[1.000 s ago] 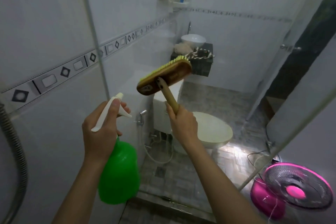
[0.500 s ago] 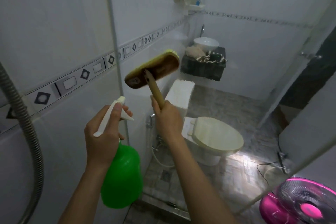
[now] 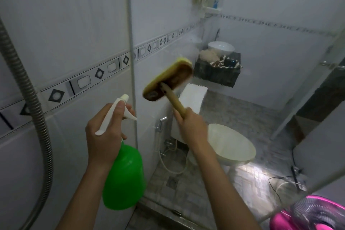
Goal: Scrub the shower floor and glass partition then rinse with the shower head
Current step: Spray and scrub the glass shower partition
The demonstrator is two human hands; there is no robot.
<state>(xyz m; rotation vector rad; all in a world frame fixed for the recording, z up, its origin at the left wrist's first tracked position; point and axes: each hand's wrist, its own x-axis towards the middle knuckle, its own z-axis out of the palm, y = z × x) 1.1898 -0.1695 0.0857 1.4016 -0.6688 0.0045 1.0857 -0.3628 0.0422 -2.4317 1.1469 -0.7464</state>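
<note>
The right hand [image 3: 192,129] was clenched round the lower end of a pale wooden handle. It held the brush [image 3: 168,78] up at the middle of the view, in front of the glass partition [image 3: 168,5]. The brush head was a long oval block of brown wood, and its dark, stained back faced the camera. A fringe of yellow bristles showed along its far upper edge, pointing away toward the glass. The head sat tilted, its right end higher than its left, and looked slightly blurred. Whether the bristles touched the glass could not be told.

The left hand [image 3: 106,132] grasped a green spray bottle [image 3: 124,177] by its white trigger top, fingers wrapped round it. The nozzle pointed up and away, close to the upright edge of the glass. The bottle's round green body hung below the hand, left of the brush and lower.

A ribbed metal shower hose [image 3: 24,84] curved down the left side against the white tiled wall [image 3: 65,24], which carried a band of diamond-patterned border tiles. Through the glass, a white toilet [image 3: 231,147] with its lid down stood on the grey tiled floor [image 3: 242,117]. A white basin [image 3: 221,47] sat on a dark counter [image 3: 214,74] farther off. A pink fan [image 3: 313,214] showed at the near right corner.
</note>
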